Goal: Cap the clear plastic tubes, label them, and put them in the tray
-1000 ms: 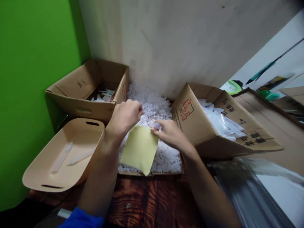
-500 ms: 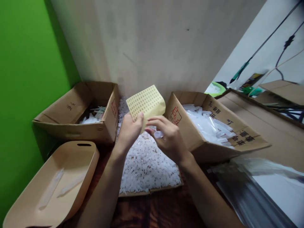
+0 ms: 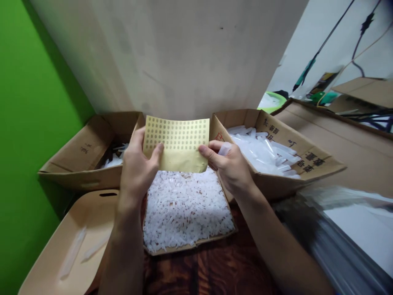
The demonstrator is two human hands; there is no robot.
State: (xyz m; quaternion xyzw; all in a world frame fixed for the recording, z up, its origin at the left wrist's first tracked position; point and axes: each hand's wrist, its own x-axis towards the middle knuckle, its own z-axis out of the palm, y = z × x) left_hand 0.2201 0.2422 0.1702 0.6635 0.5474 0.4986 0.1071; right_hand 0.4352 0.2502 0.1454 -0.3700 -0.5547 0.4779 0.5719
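A yellow sheet (image 3: 178,143) printed with rows of small round stickers is held up between both hands, above a shallow cardboard tray (image 3: 190,246) heaped with small white plastic pieces. My left hand (image 3: 136,166) pinches the sheet's left edge, thumb on its front. My right hand (image 3: 230,166) pinches the sheet's right edge with thumb and forefinger and also keeps a small clear plastic piece (image 3: 224,148) in its fingers.
A cardboard box (image 3: 307,162) of clear plastic tubes stands at the right, another box (image 3: 82,155) with a few pieces at the left. A beige plastic tub (image 3: 46,262) holding two clear strips sits at the lower left. Plastic wrap (image 3: 337,241) lies at the right. Behind is a wall.
The yellow sheet has gone from lying on the white pieces to being lifted and turned sticker side towards me. Both hands now hold it spread flat.
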